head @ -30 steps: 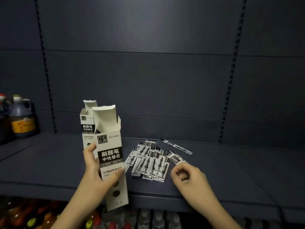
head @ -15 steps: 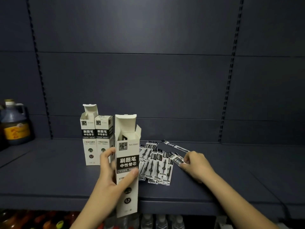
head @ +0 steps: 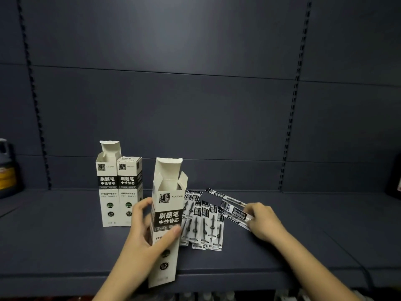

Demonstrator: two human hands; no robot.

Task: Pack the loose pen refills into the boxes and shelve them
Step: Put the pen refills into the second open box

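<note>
Three tall, narrow cardboard boxes, white with a black printed band, are in view. The left hand [head: 145, 231] grips one box [head: 167, 222] upright at the front edge of the dark, matte shelf [head: 65, 246], thumb across the black band and fingers [head: 142, 206] curled round the far side; its top flap stands open and the side tabs splay out, showing a hollow inside. Left of that held box and further back stand the other two boxes, touching side by side: the open box [head: 106, 187] with its lid flap raised, and the closed box [head: 129, 187] with a flat top. Just right of the held box lies a fan of pen refills [head: 204, 222], flat slim packets of clear glossy plastic with black-and-white labels, overlapping each other on the shelf; at least six can be counted, though the overlap hides the exact number. Further right of the held box, the right hand [head: 263, 221] pinches the near end of a few refill packets [head: 235, 210] between thumb and curled fingertips, their far ends angled up toward the back; how many it holds I cannot tell. One more single packet [head: 217, 193] lies behind these. At the far left of the shelf stands a dark jug [head: 6, 170] with a yellow label.
</note>
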